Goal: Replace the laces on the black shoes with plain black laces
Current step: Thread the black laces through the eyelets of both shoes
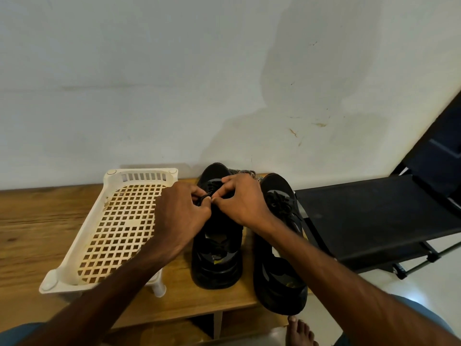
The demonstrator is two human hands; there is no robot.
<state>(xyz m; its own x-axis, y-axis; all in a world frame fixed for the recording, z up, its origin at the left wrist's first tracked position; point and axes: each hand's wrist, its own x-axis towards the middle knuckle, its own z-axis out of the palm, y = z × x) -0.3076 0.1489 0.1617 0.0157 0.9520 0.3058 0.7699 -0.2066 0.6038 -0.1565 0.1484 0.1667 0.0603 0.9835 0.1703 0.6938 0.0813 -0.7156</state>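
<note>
Two black shoes stand side by side on a wooden table (pixel 37 221), toes toward the wall. Over the left shoe (pixel 217 260) both my hands meet above its lacing. My left hand (pixel 182 216) and my right hand (pixel 242 203) each pinch the plain black lace (pixel 208 196) between thumb and fingers, close together. The right shoe (pixel 279 270) stands apart from my hands, laced in black with a bow (pixel 279 201), its heel hanging over the table's front edge. A patterned black-and-white lace (pixel 245 171) lies behind the shoes by the wall.
A white perforated plastic tray (pixel 82 248) on short legs stands left of the shoes. A black folding chair (pixel 374 221) is at the right of the table. My bare foot (pixel 299 330) rests on the floor below. The wall is close behind.
</note>
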